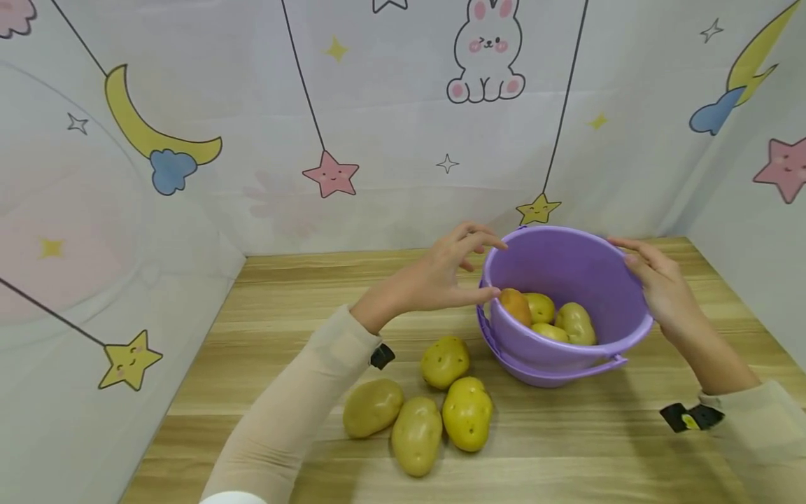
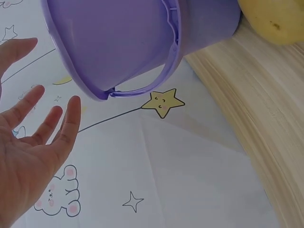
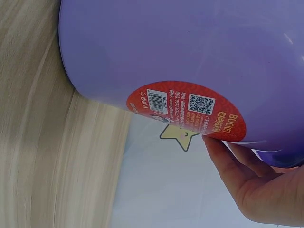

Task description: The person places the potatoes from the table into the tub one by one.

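Purple bucket (image 1: 569, 269) stands right of centre on the worktop (image 1: 296, 301). Left hand (image 1: 443, 269): released, fingers spread, at the left rim; contact unclear. Right hand (image 1: 664, 283): grasping the right rim. Inside: potatoes (image 1: 576, 323), one orange-tinted, partly hidden by the near wall. Four loose potatoes (image 1: 467, 414), lower centre.

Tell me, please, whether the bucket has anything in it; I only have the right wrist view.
Observer: Yes, the head view shows potatoes in the bucket.
Operator: Are there any outside it?
Observer: Four other potatoes lie on the table, left of the bucket in the head view.
Operator: Where is the left hand?
Observer: The left hand is by the bucket's rim, fingers spread; I can't tell whether it touches.
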Motion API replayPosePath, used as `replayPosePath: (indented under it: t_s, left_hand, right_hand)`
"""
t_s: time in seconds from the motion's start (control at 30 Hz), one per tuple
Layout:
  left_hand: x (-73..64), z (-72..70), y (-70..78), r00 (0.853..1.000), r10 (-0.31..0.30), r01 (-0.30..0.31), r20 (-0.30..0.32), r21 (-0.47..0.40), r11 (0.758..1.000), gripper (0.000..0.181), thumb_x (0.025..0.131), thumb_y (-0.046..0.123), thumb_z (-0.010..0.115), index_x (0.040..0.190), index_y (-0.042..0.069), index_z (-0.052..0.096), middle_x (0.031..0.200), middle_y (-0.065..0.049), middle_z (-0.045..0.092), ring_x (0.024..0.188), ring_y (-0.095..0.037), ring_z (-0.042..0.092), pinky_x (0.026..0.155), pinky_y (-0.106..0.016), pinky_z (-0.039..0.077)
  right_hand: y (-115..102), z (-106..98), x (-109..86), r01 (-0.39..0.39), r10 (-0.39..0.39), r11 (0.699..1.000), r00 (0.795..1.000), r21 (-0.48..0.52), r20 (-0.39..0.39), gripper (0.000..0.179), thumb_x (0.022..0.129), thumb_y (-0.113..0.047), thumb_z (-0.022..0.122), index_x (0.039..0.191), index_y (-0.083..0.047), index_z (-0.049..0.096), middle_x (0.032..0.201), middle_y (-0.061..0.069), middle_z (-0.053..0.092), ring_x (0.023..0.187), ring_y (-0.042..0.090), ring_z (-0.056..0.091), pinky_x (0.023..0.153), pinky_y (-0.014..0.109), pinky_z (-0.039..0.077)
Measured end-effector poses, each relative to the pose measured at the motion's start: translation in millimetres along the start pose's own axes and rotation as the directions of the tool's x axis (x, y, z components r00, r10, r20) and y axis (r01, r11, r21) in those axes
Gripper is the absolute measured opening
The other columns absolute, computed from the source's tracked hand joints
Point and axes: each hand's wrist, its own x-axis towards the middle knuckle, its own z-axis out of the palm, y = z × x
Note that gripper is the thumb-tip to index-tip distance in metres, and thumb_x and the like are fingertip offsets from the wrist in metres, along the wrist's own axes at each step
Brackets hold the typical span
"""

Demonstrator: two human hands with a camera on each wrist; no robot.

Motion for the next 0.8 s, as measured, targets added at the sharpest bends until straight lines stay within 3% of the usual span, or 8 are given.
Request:
replayPosePath:
  t_s: [0.33, 0.8]
  left_hand:
    - [-13.3, -4.1, -8.0, 0.999, -0.036, 0.036, -0.003, 0.023, 0.999, 0.057, 0.089, 0.03, 0.075, 0.138, 0.01, 0.052, 0.141, -0.009, 0.04, 0.119, -0.022, 0.049, 0.089, -0.029, 0.053]
    - [-41.7, -8.9, -15.5, 0.993, -0.112, 0.107, 0.039, 0.122, 0.987, 0.052, 0.091, 0.033, 0.072, 0.135, 0.014, 0.054, 0.13, -0.003, 0.048, 0.114, -0.017, 0.051, 0.087, -0.028, 0.052]
  right_hand:
    - [-1, 0, 0.3, -0.007, 0.007, 1.0, 1.0, -0.004, -0.004, 0.038, 0.108, -0.016, 0.039, 0.141, -0.022, 0.057, 0.109, -0.021, 0.059, 0.082, 0.001, 0.064, 0.065, 0.019, 0.053]
    - [-1, 0, 0.4, -0.008, 0.008, 0.999, 1.0, 0.034, -0.006, 0.037, 0.108, -0.016, 0.04, 0.138, -0.025, 0.059, 0.104, -0.021, 0.062, 0.08, 0.001, 0.065, 0.064, 0.019, 0.054]
